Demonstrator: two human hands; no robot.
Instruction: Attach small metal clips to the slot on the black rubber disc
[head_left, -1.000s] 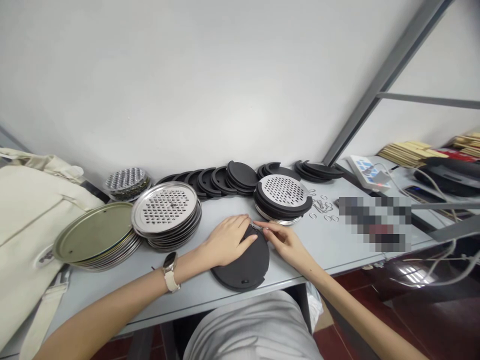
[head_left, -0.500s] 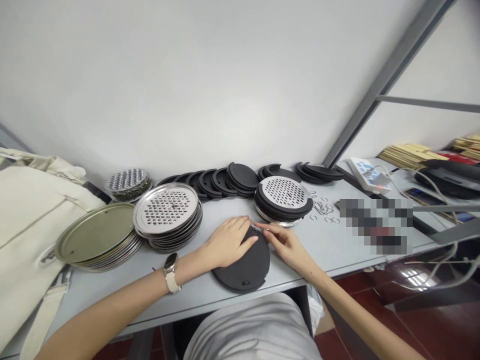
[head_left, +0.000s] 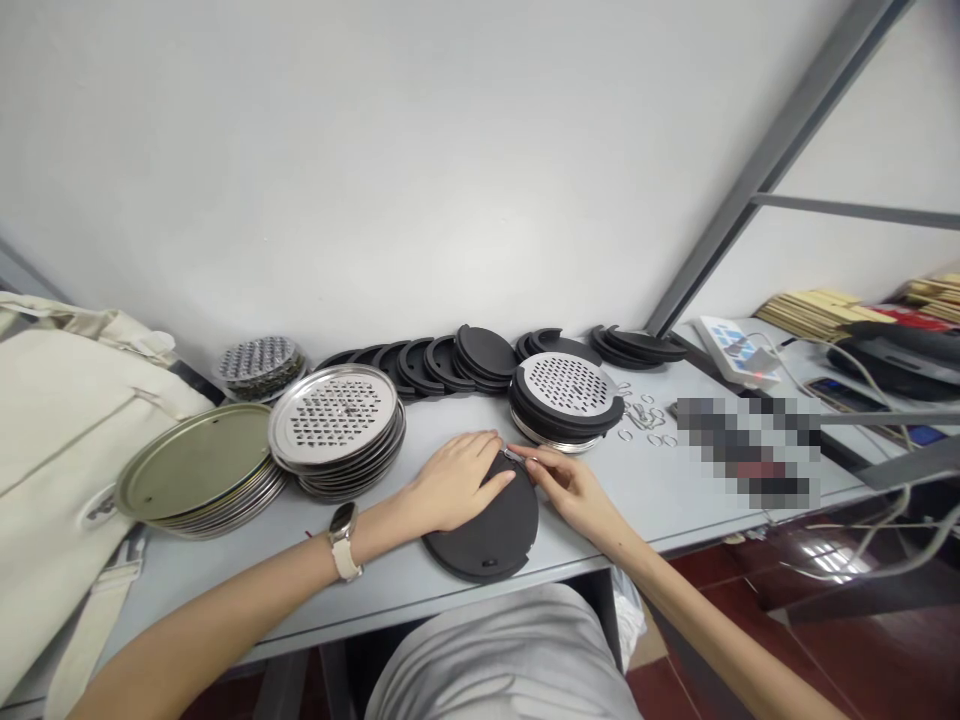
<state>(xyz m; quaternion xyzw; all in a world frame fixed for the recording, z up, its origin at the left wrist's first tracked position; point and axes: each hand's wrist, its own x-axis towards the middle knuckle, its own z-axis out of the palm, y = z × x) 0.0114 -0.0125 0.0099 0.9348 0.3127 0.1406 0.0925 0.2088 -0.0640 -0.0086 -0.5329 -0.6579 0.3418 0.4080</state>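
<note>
A round black disc (head_left: 487,530) lies flat near the table's front edge, with a small slot at its near side. My left hand (head_left: 459,482) rests on its upper left part, fingers extended and thumb apart. At the disc's far edge, my right hand (head_left: 562,483) pinches a small metal ring (head_left: 511,455); the fingertips partly hide it. Just behind the hands stands a stack of black discs topped by a perforated metal plate (head_left: 571,384). Loose metal rings (head_left: 641,415) lie to its right.
Perforated metal plates (head_left: 337,415) and green trays (head_left: 199,465) are stacked at left, beside a cream bag (head_left: 67,450). Black discs (head_left: 486,352) line the wall. A grey metal frame (head_left: 739,215) rises at right, near a white box (head_left: 735,350) and cables.
Both hands stay at the disc with almost the same pose. The view has shifted very slightly.
</note>
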